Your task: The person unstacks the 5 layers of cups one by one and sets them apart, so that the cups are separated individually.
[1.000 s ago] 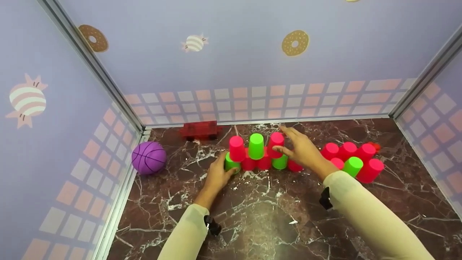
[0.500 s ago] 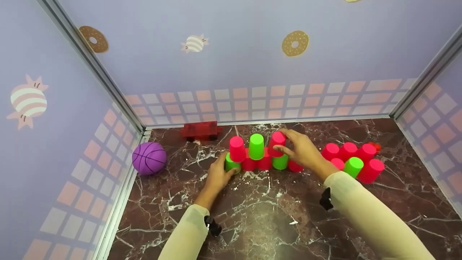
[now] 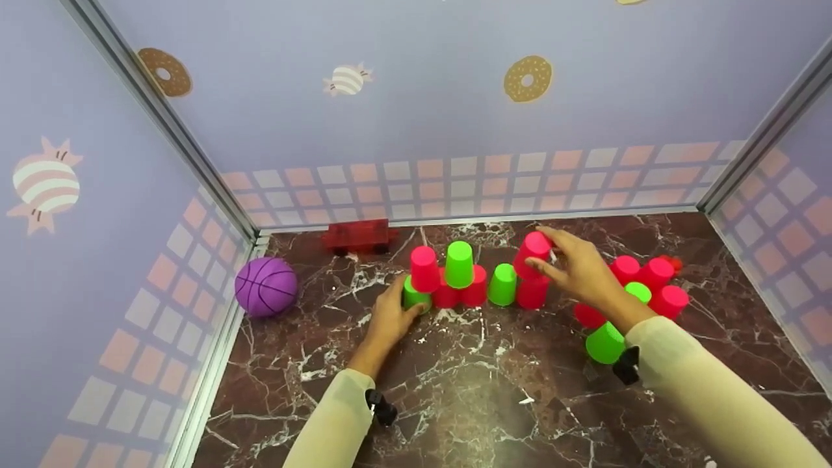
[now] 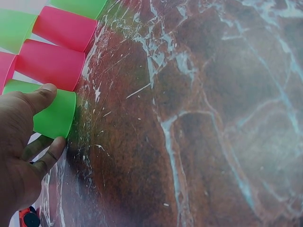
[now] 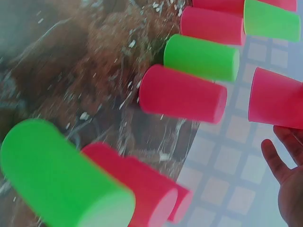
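Note:
My left hand grips a green cup at the left end of a row of upside-down cups, thumb in front. The row continues with two red cups, a green cup and a red cup at its right end. On top stand a red cup and a green cup. My right hand holds another upside-down red cup by its side, above the right-end red cup. A gap separates these two in the right wrist view.
Several red and green cups cluster at the right, partly hidden by my right forearm. A green cup stands nearest me there. A purple ball sits by the left wall, and a transparent red toy vehicle by the back wall.
My right hand has moved right with the red cup, away from the upper row. The lower green cup there now shows fully. My left hand has stayed in place.

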`<state>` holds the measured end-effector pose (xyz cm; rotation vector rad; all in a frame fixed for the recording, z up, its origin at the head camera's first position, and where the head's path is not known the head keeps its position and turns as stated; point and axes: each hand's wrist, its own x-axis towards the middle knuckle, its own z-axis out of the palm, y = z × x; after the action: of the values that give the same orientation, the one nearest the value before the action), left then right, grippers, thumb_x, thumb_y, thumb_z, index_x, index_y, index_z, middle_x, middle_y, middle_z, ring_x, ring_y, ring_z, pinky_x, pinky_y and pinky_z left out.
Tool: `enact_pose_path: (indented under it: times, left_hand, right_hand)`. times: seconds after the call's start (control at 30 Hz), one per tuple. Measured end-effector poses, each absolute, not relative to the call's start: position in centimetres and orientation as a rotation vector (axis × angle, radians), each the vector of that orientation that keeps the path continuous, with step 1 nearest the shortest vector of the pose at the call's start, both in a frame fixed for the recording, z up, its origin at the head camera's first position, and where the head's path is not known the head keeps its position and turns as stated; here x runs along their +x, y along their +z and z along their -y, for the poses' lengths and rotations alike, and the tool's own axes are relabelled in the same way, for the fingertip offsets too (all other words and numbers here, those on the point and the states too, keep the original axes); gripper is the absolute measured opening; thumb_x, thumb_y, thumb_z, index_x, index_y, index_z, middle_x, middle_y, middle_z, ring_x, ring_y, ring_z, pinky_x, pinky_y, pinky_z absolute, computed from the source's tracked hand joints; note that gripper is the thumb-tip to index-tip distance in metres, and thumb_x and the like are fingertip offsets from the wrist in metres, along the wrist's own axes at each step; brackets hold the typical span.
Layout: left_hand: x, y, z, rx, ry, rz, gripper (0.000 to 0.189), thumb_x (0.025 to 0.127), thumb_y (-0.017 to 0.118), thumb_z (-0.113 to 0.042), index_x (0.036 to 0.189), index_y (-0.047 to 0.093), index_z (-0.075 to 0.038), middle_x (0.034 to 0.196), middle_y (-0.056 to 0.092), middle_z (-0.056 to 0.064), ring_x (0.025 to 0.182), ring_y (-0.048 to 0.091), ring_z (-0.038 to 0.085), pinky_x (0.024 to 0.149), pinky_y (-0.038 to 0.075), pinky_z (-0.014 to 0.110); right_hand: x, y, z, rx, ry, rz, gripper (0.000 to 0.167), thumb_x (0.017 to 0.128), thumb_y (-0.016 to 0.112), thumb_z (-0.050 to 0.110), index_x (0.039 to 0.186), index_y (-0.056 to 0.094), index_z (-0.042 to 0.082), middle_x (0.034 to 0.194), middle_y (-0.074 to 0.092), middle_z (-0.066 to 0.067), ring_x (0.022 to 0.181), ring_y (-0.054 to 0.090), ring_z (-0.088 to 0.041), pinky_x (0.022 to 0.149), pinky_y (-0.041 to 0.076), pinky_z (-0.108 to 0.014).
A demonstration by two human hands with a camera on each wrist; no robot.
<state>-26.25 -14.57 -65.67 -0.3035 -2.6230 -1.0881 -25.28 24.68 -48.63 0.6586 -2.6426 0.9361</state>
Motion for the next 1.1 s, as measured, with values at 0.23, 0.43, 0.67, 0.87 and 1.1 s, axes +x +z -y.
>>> enact_pose_path:
  times: [0.23,0.43,0.67,0.87,1.1]
  left_hand:
    - [-26.6,-66.4,14.7,-0.336,-1.113,2.586,0.073,0.086,0.095,-0.030,0.149,0.058,-0.023,0.127,0.079,0.013,0.111,0.078,0.035,0.095,0.061,0.055]
    - [-26.5,-66.2,14.6,-0.333,-1.137,2.568,0.073,0.085,0.095,-0.034,0.148,0.059,-0.024,0.127,0.079,0.015,0.109,0.078,0.036,0.094,0.061,0.057]
    - [-24.8,-62.9,14.0,-0.319,-1.174,2.599,0.069,0.087,0.093,-0.024,0.147,0.059,-0.014,0.129,0.077,0.022,0.114,0.076,0.043,0.099,0.060,0.064]
    - [-25.2,-63.9,14.2,-0.339,-1.138,2.560,0.068,0.087,0.093,-0.026,0.146,0.060,-0.018,0.123,0.078,0.022,0.107,0.077,0.044,0.091,0.061,0.063]
    - [-26.0,-65.2,14.4,-0.340,-1.090,2.562,0.070,0.086,0.094,-0.030,0.146,0.059,-0.020,0.121,0.078,0.021,0.104,0.077,0.040,0.087,0.061,0.057]
  right_hand:
    - [-23.5,-48.1,-28.0,0.615,0.907,2.617,0.063,0.097,0.087,0.019,0.151,0.061,-0.001,0.133,0.075,-0.024,0.108,0.080,-0.045,0.095,0.064,-0.061]
    - [-21.6,-48.3,-30.9,0.615,0.789,2.561,0.064,0.092,0.091,0.014,0.148,0.064,-0.003,0.126,0.078,-0.024,0.099,0.080,-0.041,0.086,0.065,-0.055]
    - [-19.2,-48.5,-34.0,0.569,0.731,2.546,0.065,0.090,0.092,0.011,0.147,0.065,-0.001,0.130,0.078,-0.024,0.101,0.080,-0.041,0.087,0.060,-0.025]
    - [-17.2,-48.8,-36.5,0.500,0.733,2.545,0.064,0.088,0.093,0.011,0.147,0.067,0.003,0.124,0.079,-0.023,0.095,0.079,-0.040,0.086,0.037,0.004]
    - [-15.3,-49.5,-39.1,0.442,0.720,2.532,0.067,0.083,0.094,0.008,0.145,0.068,0.003,0.120,0.079,-0.025,0.091,0.080,-0.043,0.085,0.039,0.005]
